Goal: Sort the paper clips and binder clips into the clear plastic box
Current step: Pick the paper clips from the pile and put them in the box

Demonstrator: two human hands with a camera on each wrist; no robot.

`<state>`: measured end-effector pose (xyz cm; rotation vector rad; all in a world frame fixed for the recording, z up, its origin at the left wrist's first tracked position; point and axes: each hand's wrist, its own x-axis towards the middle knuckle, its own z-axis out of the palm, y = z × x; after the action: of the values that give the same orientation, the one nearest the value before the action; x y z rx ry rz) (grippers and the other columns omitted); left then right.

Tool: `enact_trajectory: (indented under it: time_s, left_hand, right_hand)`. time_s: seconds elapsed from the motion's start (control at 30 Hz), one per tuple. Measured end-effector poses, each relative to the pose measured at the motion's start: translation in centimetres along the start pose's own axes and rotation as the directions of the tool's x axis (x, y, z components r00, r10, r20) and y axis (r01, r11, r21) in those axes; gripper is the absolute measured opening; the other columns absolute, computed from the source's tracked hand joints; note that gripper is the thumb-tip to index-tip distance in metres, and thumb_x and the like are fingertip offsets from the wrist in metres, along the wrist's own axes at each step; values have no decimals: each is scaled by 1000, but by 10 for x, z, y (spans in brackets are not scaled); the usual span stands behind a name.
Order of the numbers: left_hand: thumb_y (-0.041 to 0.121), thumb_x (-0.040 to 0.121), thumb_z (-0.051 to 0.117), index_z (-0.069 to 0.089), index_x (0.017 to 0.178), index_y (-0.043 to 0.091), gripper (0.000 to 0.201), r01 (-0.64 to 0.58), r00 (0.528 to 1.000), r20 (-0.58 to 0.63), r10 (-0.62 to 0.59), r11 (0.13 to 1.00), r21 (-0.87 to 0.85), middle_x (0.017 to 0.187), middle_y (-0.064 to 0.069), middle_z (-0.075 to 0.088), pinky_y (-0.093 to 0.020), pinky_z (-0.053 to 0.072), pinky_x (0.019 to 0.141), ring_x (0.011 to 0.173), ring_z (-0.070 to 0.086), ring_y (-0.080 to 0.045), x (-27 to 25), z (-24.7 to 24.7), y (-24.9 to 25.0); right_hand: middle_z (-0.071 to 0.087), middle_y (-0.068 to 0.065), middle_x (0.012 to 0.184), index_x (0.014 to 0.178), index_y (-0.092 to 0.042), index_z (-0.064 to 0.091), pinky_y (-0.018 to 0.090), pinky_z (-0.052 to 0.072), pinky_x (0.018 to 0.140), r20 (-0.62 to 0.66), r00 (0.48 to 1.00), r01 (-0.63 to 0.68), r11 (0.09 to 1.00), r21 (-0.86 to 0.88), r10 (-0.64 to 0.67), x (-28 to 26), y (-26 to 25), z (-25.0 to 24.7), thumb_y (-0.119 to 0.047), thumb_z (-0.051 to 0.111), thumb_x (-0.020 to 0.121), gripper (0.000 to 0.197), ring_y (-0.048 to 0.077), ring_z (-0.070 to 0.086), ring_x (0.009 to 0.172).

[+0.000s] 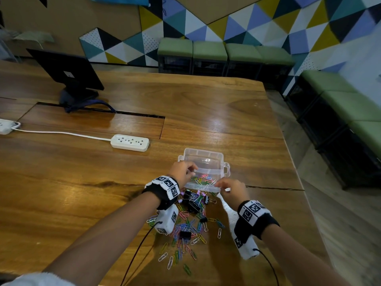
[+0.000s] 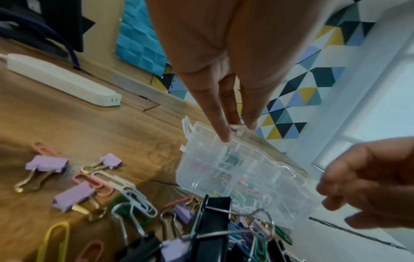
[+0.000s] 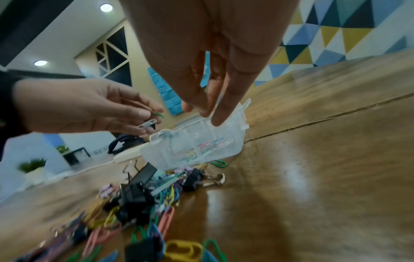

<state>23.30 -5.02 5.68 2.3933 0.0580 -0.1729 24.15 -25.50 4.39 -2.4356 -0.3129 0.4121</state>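
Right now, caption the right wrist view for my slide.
Left hand holds paper clips above the box.

the box [image 1: 203, 159] sits on the tabletop [image 1: 237, 112], lid open toward the far side, with some paper clips [image 1: 203, 180] in its near compartment. just before it lies the heap of binder clips [image 1: 192, 201] and loose clips (spreading toward the near edge). the left hand [image 1: 181, 171] is at the box's left side, the right hand [image 1: 232, 191] at its near right corner. the power strip [image 1: 129, 142] lies behind and to the left.
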Motion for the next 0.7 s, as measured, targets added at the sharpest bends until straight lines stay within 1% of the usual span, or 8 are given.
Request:
enact_trajectory:
  time_s: [0.07, 0.13, 0.2, 0.33, 0.43, 0.53, 0.6, 0.7]
  left_hand:
    - [6, 93, 54, 63, 115, 11, 25, 6, 1000, 8, -6, 999, -36, 115, -8, 65, -26, 50, 90, 103, 62, -19, -1, 2, -4]
    - [5, 94, 52, 62, 118, 11, 28, 10, 1000, 19, -9, 999, -42, 119, -6, 64, -20, 45, 86, 106, 61, -18, -5, 3, -10]
    - [4, 93, 51, 63, 117, 12, 28, -5, 1000, 16, 5, 1000, -16, 120, -5, 63, -20, 46, 88, 105, 60, -17, -8, 3, -16]
    - [3, 91, 53, 65, 110, 12, 23, -33, 999, 19, 32, 999, 34, 111, -3, 61, -17, 46, 82, 89, 55, -9, -31, 1, -26]
    - [9, 89, 59, 64, 107, 11, 19, -50, 991, 129, 40, 996, 78, 99, 1, 58, -11, 43, 75, 81, 52, -6, -53, -2, -29]
    - [19, 85, 67, 63, 105, 14, 21, -69, 946, 324, 30, 992, 110, 91, 5, 56, -8, 38, 60, 66, 46, 2, -70, 0, -32]
    - [27, 83, 70, 62, 107, 17, 28, -118, 900, 435, 31, 977, 175, 94, 3, 58, -13, 42, 65, 73, 51, -2, -79, 4, -30]
    - [37, 82, 69, 58, 114, 17, 39, -184, 857, 515, 11, 940, 286, 111, -3, 59, -28, 47, 81, 96, 55, -17, -91, 16, -26]
  right_hand:
    - [67, -4, 95, 94, -16, 69, 19, 49, 79, 15, 999, 46, 998, -53, -45, -7, 6, 4, 2, 52, 84, 26, 12, 61, 88]
    - [66, -5, 91, 91, -16, 69, 13, 47, 74, 43, 996, 85, 993, -86, -81, -15, 13, 8, 3, 55, 83, 25, 13, 60, 83]
    - [62, -9, 86, 89, -17, 69, 3, 39, 63, 96, 994, 71, 989, -131, -58, -23, 17, 10, 0, 57, 82, 22, 9, 58, 78]
    - [61, -11, 85, 87, -23, 67, 3, 37, 58, 209, 978, 42, 977, -208, 3, -43, 27, 20, -13, 62, 81, 12, 9, 59, 79]
    - [58, -9, 90, 81, -35, 56, 11, 41, 68, 262, 964, 17, 966, -259, 54, -52, 29, 25, -18, 70, 75, 22, 10, 56, 84]
    - [49, -10, 97, 107, -32, 55, 9, 39, 68, 301, 949, -10, 961, -275, 96, -55, 31, 28, -21, 75, 69, 44, 10, 50, 89]
    - [42, -9, 101, 118, -32, 51, 7, 41, 69, 330, 937, -14, 958, -286, 112, -54, 31, 29, -23, 78, 67, 58, 10, 48, 94]
    - [41, -8, 105, 120, -32, 51, 13, 46, 80, 328, 938, -20, 960, -280, 115, -52, 28, 31, -22, 77, 69, 58, 13, 50, 101]
